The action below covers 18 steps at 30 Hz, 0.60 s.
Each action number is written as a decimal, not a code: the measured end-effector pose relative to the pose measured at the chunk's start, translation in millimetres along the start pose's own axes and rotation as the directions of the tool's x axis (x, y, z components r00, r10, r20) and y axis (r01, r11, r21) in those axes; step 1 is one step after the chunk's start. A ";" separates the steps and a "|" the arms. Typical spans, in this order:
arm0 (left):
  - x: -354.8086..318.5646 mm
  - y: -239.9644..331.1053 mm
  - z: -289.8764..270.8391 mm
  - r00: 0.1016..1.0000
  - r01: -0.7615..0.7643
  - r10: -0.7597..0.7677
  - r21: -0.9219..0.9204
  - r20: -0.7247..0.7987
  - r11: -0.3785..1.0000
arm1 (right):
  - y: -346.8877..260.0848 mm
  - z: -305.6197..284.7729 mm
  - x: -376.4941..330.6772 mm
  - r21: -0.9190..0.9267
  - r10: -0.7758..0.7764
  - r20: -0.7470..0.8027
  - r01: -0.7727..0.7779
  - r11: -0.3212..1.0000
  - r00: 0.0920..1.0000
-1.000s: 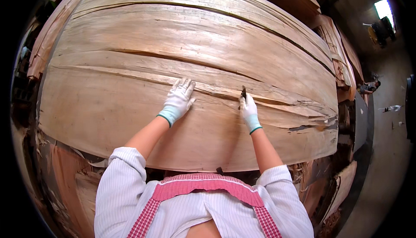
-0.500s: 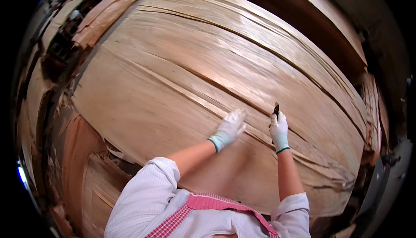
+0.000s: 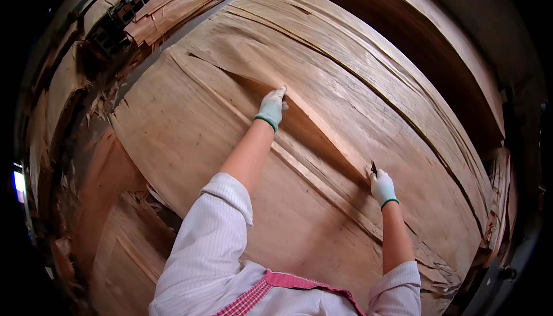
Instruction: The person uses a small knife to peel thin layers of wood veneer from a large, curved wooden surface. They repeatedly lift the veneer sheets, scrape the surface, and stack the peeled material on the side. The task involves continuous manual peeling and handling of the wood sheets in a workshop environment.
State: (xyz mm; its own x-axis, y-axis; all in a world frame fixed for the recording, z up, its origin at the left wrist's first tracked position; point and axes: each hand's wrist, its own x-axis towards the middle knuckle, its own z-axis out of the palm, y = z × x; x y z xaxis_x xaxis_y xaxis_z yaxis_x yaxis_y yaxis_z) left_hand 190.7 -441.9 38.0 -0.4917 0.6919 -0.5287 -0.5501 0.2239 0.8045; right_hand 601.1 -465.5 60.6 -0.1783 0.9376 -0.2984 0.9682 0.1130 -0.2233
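The left hand (image 3: pixel 271 107), gloved, is pinching and lifting the torn edge of a veneer strip (image 3: pixel 276 65) off the large veneer sheet (image 3: pixel 190 143) lying on top of the stack. The right hand (image 3: pixel 382 186), also gloved, is clenching a small dark blade (image 3: pixel 374 169) at the far end of the split. Doing this well probably means keeping the strip taut and lifted while the blade is following the grain, not crossing it.
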 end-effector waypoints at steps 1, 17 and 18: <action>20.2 1.6 -3.4 0.964 -0.257 0.266 0.175 -0.028 0.950 | -0.7 -1.8 1.0 -0.010 -0.010 0.007 0.010 1.000 1.000; -37.1 196.7 124.7 0.448 -0.891 0.808 0.262 0.384 0.370 | -4.2 -20.9 17.0 0.396 0.114 0.273 -0.219 0.892 0.955; -44.8 199.3 128.8 0.474 -0.881 0.799 0.197 0.371 0.431 | -13.6 -27.5 14.0 0.421 0.111 0.278 -0.225 0.879 0.954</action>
State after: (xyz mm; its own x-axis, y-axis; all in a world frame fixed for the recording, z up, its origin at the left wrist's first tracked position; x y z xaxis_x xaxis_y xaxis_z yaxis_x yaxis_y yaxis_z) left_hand 190.0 -339.9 256.9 -0.4222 0.7611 0.4925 0.3288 -0.3778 0.8656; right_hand 590.3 -444.9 84.9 -0.1119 0.8155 -0.5678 0.8169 -0.2498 -0.5199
